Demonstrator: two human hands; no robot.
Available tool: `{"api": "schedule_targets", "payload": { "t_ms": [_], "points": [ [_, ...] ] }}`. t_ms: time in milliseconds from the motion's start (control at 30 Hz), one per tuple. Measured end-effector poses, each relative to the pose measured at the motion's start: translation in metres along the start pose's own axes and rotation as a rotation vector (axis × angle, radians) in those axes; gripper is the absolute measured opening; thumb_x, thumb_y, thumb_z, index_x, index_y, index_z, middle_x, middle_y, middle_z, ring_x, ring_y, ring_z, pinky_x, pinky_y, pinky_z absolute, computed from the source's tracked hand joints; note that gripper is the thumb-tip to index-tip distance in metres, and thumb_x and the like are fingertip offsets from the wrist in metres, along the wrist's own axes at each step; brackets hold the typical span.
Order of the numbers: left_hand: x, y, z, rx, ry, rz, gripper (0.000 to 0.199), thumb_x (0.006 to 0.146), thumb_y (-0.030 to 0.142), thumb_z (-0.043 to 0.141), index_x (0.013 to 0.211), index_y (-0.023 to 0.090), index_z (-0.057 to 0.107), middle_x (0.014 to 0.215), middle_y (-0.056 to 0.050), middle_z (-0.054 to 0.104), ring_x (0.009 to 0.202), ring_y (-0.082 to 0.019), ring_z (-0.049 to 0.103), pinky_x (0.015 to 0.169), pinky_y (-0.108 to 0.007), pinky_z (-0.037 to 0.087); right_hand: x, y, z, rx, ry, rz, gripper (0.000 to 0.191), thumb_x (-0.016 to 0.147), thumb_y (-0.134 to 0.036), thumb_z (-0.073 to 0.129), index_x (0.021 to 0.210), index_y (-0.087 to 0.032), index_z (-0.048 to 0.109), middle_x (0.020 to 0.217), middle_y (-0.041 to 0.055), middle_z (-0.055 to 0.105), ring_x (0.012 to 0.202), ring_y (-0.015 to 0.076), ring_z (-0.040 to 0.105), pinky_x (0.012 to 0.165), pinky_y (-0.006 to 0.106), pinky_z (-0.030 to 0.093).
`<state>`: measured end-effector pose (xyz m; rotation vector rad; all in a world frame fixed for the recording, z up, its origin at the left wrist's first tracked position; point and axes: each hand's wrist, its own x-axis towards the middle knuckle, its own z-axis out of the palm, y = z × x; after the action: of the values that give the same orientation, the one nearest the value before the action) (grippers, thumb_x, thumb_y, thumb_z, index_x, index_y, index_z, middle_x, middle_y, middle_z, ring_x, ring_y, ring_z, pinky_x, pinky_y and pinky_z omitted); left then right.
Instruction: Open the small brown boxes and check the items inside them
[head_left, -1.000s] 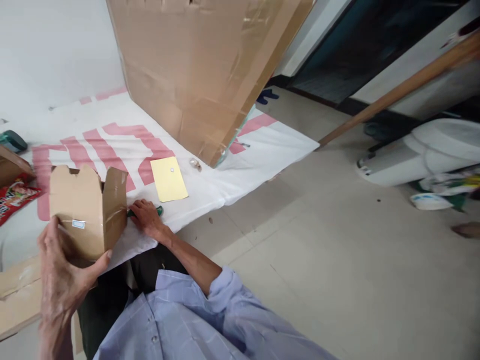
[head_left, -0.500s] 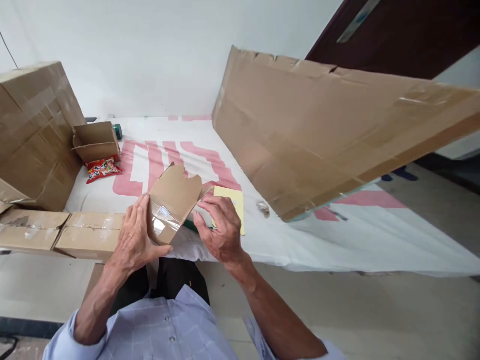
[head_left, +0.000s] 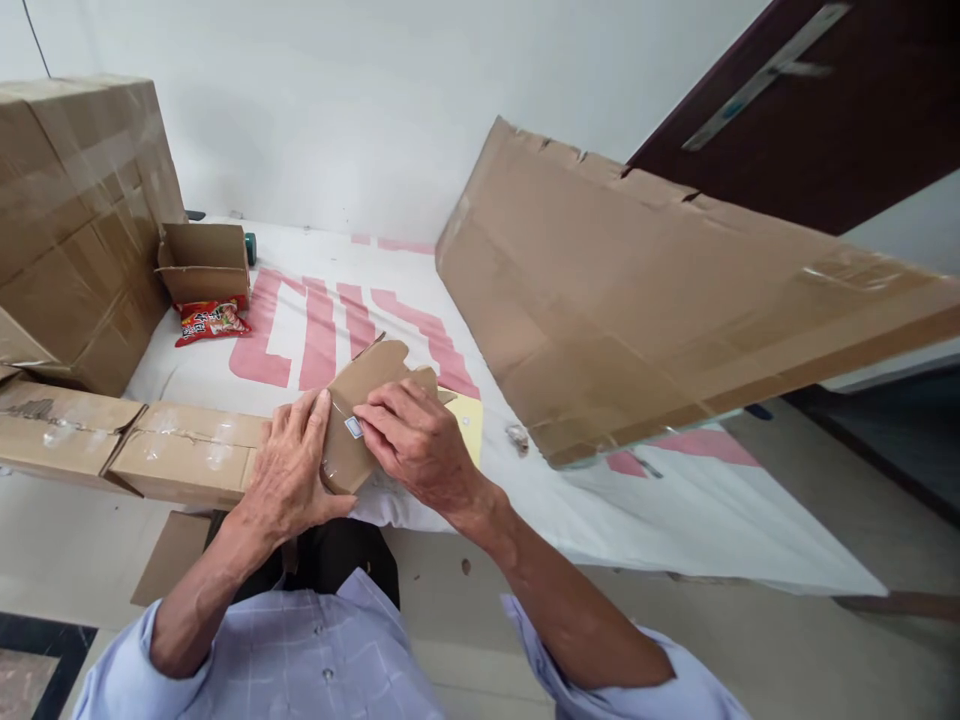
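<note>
A small brown cardboard box (head_left: 367, 372) with a torn-edged flap sits tilted at the table's near edge. Clear tape and a small white label with a blue border (head_left: 353, 427) are on its face. My left hand (head_left: 289, 475) grips the box along its left side, thumb stretched beneath the lower edge. Over the box's right part, my right hand (head_left: 420, 445) has its fingers pinched together beside the label. Whatever lies between those fingertips is hidden. A yellow paper (head_left: 471, 420) lies partly under my right hand.
Long cardboard boxes (head_left: 187, 455) line the near left edge, below a large taped carton (head_left: 82, 230). An open small box (head_left: 202, 265), a red snack packet (head_left: 212, 321) and a green-capped item (head_left: 250, 248) are beside it. A large cardboard sheet (head_left: 637, 310) leans at right.
My right hand has moved left from the box's right edge onto its face near the label. My left hand keeps its grip. The camera view has shifted slightly.
</note>
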<state>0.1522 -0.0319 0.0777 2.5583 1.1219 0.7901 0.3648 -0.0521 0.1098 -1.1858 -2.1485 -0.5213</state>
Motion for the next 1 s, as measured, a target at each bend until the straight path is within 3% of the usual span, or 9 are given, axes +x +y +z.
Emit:
{"api": "schedule_targets", "payload": {
  "t_ms": [367, 600, 1000],
  "points": [
    [0.0028, 0.0039, -0.0017, 0.025, -0.038, -0.019, 0.135, 0.060, 0.037, 0.096, 0.169, 0.019, 0.018, 0.164, -0.026, 0.046, 0.139, -0.049, 0.052, 0.112, -0.067, 0.048, 0.0049, 0.0045, -0.0013, -0.029, -0.073, -0.073, 0.022, 0.101, -0.007, 0.060, 0.092, -0.021, 0.076, 0.094, 0.0076, 0.070, 0.087, 0.0229, 0.058, 0.075, 0.036, 0.047],
    [0.0033, 0.0053, -0.0025, 0.025, -0.053, -0.026, 0.133, 0.064, 0.037, 0.094, 0.170, 0.024, 0.015, 0.164, -0.024, 0.045, 0.139, -0.047, 0.053, 0.111, -0.065, 0.048, 0.0041, 0.0058, -0.0030, 0.028, -0.126, -0.035, 0.023, 0.104, -0.012, 0.058, 0.093, -0.022, 0.076, 0.096, 0.0079, 0.070, 0.090, 0.0233, 0.060, 0.078, 0.038, 0.049],
    [0.0037, 0.0062, -0.0007, 0.040, -0.055, -0.014, 0.134, 0.062, 0.039, 0.094, 0.170, 0.022, 0.017, 0.164, -0.024, 0.046, 0.138, -0.048, 0.052, 0.112, -0.066, 0.047, 0.0082, 0.0108, -0.0015, 0.064, -0.200, -0.018, 0.024, 0.105, -0.009, 0.053, 0.091, -0.020, 0.069, 0.091, 0.0072, 0.066, 0.089, 0.0238, 0.057, 0.079, 0.038, 0.046]
  ]
}}
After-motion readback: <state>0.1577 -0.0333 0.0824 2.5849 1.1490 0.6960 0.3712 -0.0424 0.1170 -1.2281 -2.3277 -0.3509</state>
